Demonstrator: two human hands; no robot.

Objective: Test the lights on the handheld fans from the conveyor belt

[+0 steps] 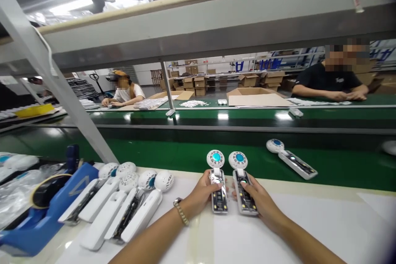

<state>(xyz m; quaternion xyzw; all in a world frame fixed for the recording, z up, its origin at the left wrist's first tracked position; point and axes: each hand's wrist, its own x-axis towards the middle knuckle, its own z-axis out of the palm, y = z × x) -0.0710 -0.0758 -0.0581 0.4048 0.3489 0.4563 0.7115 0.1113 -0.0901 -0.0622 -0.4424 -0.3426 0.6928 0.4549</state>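
Note:
My left hand [204, 192] is closed around a white handheld fan [220, 202], its thumb pressing on the dark face of the handle. My right hand [258, 196] grips a second handheld fan [247, 204] in the same way. Both fans stand side by side with round white heads and blue centres pointing away from me. Their handle fronts show dark circuit boards with small yellowish parts. A lit spot shows near my right thumb. Fingers behind the handles are mostly hidden.
Several more fans [102, 220] lie at the left beside a blue tape dispenser [46, 222]. Another fan [297, 164] rests on the green conveyor belt [185, 154]. A slanted metal post [62, 74] rises at left, under an overhead shelf [201, 29]. Two people sit across the line near cardboard boxes [258, 98].

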